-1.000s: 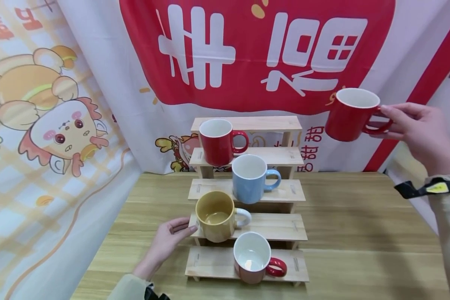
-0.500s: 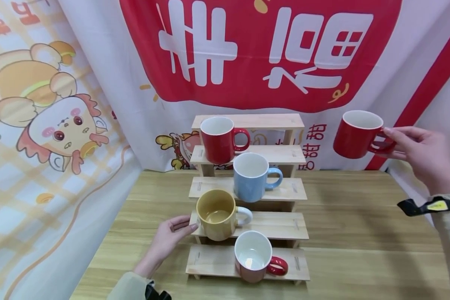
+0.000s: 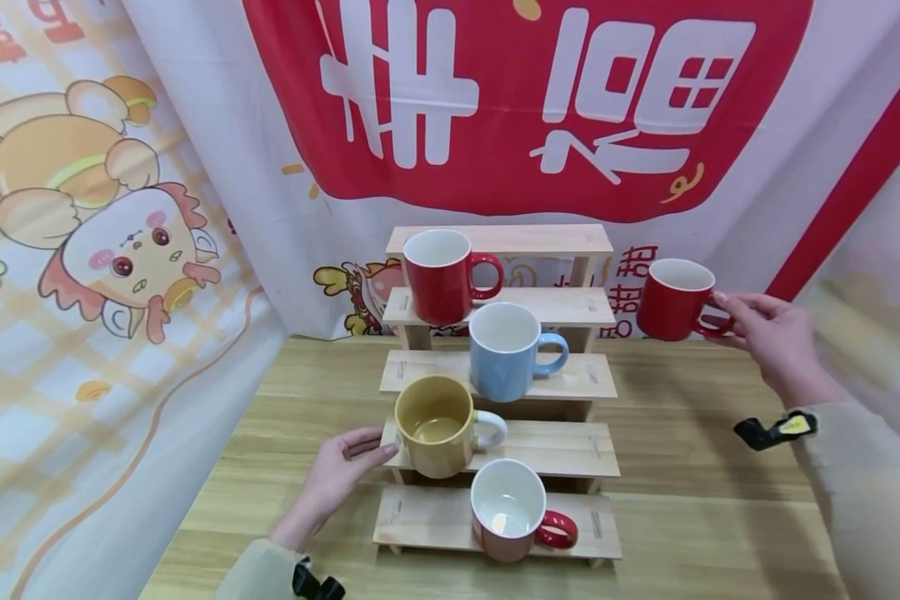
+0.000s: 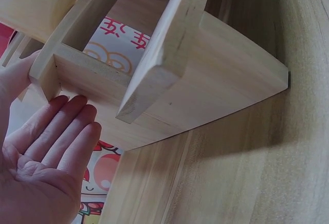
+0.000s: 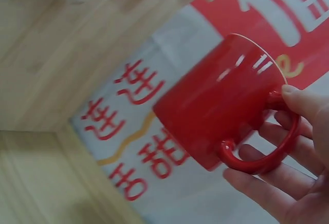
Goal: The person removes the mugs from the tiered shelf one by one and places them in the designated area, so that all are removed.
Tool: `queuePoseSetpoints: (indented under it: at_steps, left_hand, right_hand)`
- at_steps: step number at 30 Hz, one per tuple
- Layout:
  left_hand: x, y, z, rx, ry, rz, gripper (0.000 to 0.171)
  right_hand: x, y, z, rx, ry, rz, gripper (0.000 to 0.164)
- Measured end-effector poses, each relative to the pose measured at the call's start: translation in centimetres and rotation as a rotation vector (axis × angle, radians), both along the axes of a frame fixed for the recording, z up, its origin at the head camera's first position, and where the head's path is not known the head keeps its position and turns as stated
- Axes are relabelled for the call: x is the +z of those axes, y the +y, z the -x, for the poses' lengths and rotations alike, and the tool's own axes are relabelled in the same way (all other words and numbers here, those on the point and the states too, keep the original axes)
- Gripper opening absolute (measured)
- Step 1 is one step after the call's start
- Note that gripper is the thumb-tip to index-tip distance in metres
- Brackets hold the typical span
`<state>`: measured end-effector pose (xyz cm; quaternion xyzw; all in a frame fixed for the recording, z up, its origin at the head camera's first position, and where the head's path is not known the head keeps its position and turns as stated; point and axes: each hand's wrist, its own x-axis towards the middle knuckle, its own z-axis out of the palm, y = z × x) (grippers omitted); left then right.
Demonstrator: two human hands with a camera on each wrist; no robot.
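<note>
My right hand [image 3: 776, 342] grips a red mug [image 3: 671, 304] by its handle, in the air to the right of a stepped wooden shelf [image 3: 570, 450]. The right wrist view shows the red mug [image 5: 221, 100] tilted there, fingers at its handle. At the shelf's left end, my left hand [image 3: 345, 467] pinches a lower step's board, thumb above and fingers beneath; the left wrist view shows this hand [image 4: 51, 152] from below. On the steps stand another red mug [image 3: 438, 283], a light blue mug [image 3: 504, 358], a yellow mug with white handle [image 3: 435, 442] and a white-lined mug with red handle [image 3: 506, 521].
The shelf stands on a wood-grain table [image 3: 690, 467]. Behind it hangs a white and red cloth [image 3: 510, 183] with large characters. Another patterned cloth [image 3: 120, 350] hangs along the left side. The shelf's top step [image 3: 547, 239] is a narrow board.
My right hand has brought the red mug down and, most recently, leftward toward the shelf. The left hand keeps its place at the shelf's end, and the mugs on the steps stay put.
</note>
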<state>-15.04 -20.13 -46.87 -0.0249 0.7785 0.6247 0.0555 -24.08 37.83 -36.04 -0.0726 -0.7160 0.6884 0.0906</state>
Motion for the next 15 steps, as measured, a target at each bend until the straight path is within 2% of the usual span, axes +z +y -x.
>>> queuePoseSetpoints:
  at_steps: [5, 11, 15]
  left_hand:
    - [0.2, 0.0, 0.0, 0.000, 0.003, -0.003, 0.049]
    - [0.0, 0.0, 0.1, -0.003, 0.002, -0.004, 0.048]
    - [-0.1, 0.0, 0.1, -0.003, 0.004, -0.012, 0.047]
  right_hand:
    - [-3.0, -0.9, 0.8, -0.045, 0.017, 0.055, 0.023]
    - [-6.8, -1.5, 1.6, -0.033, 0.054, 0.135, 0.020]
    - [-8.6, -2.0, 1.8, -0.047, 0.030, 0.101, 0.019]
